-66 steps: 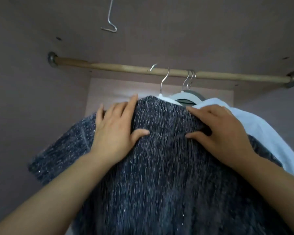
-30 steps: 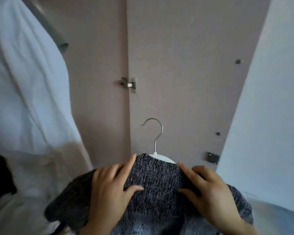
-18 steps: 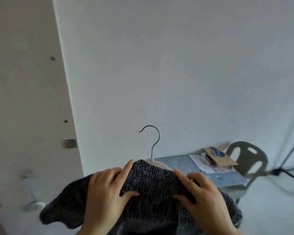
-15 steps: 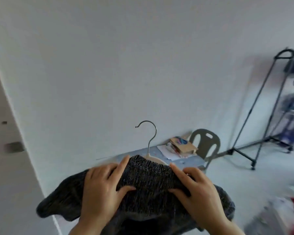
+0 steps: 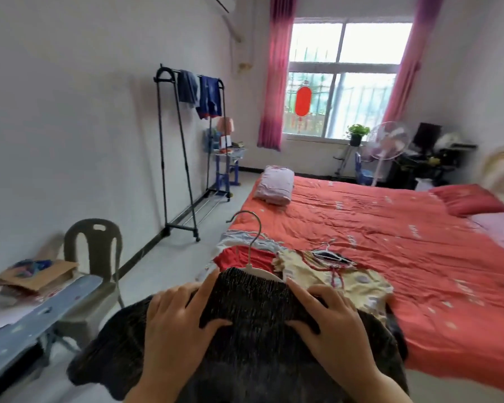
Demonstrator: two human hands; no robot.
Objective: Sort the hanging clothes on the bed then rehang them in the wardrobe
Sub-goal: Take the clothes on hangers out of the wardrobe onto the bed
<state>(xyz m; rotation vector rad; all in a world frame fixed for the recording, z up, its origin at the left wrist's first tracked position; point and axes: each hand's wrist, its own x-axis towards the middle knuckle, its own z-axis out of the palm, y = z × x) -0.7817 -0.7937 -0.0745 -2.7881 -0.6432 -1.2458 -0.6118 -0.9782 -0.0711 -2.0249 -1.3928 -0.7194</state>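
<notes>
A dark grey knit top (image 5: 253,318) hangs on a white hanger whose metal hook (image 5: 252,237) sticks up in front of me. My left hand (image 5: 178,324) grips the top's left shoulder and my right hand (image 5: 329,324) grips its right shoulder, thumbs on the near side. Just beyond them lies a red-covered bed (image 5: 390,237). On its near corner rest a cream patterned garment (image 5: 332,274), a red garment (image 5: 245,257) and a pale one (image 5: 239,238), with another hanger showing among them.
A folded pink blanket (image 5: 274,184) lies at the bed's far left corner and pillows (image 5: 469,199) at the right. A black clothes rack (image 5: 186,146) stands by the left wall. A grey plastic chair (image 5: 96,251) and a blue table (image 5: 26,321) stand at my left.
I lifted the knit top on its hanger off the wardrobe rail and turned right, away from the wardrobe, to face the bed. Both hands kept their grip on the shoulders.
</notes>
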